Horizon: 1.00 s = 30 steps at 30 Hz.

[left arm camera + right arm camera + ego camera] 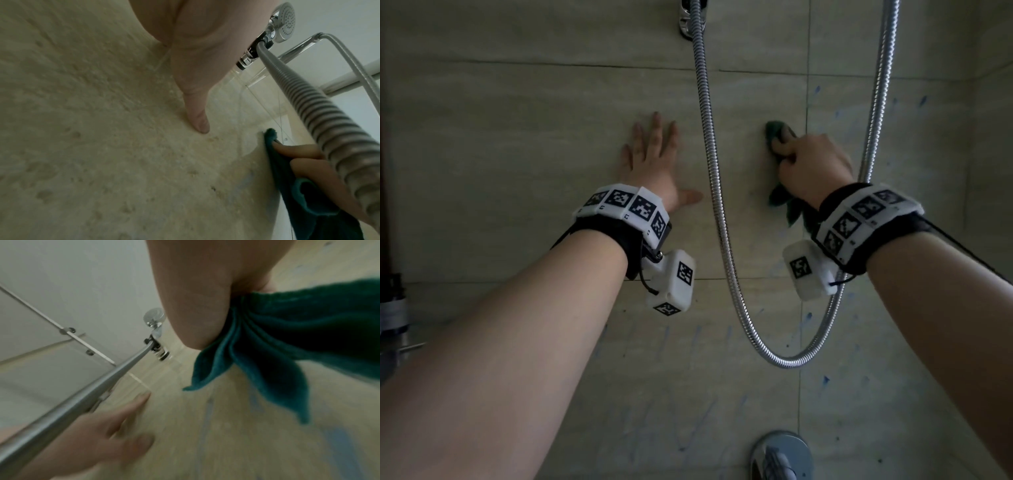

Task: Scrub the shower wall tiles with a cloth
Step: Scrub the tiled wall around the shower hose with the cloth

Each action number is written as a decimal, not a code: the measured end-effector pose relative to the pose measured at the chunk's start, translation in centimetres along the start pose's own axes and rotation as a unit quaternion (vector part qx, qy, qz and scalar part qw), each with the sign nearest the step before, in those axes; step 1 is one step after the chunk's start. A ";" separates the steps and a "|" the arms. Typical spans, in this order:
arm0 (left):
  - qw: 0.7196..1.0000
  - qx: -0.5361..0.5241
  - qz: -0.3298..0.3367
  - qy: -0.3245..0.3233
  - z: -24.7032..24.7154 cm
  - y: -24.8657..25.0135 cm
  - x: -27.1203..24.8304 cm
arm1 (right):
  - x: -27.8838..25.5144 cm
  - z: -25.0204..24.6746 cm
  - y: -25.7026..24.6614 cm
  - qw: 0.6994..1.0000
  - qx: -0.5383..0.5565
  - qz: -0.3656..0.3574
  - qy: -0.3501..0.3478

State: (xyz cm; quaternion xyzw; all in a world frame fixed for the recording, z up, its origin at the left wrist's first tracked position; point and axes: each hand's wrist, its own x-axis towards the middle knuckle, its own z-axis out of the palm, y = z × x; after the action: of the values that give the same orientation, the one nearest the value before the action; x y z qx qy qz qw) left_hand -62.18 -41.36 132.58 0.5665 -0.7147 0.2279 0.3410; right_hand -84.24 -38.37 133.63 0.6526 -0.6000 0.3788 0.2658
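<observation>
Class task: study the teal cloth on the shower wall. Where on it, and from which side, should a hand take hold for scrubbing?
Grip the bunched upper part of the teal cloth, coming from the room side with the palm toward the wall tiles, as the right hand does. Its folds gather there into a firm pad against the tile, while the loose tail hangs below the wrist.

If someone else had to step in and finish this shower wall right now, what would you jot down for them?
Left hand: flat and open on the tiles, bracing.
Right hand: fingers bunch the teal cloth against the wall, just right of the shower hose.
Done: cannot tell how much has been scrubbed.
Left: blue marks show to the right and below; scrub those, working around the hose.
</observation>
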 end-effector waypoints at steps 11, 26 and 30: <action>1.000 0.022 -0.005 -0.015 0.0 0.0 -0.1 | -3.0 1.3 -0.8 0.975 -0.129 -0.174 -0.056; 1.000 0.003 -0.008 -0.008 0.2 0.5 -0.5 | -5.6 2.9 -1.0 0.967 -0.103 -0.206 -0.112; 1.000 0.005 0.001 -0.014 0.7 0.2 -0.8 | -1.7 0.6 0.5 0.998 0.061 -0.013 -0.020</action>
State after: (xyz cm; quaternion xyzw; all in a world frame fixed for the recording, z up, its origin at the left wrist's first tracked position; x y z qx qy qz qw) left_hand -62.43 -41.34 131.53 0.5708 -0.7190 0.2240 0.3273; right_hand -84.60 -37.91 131.85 0.6828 -0.5722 0.3981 0.2187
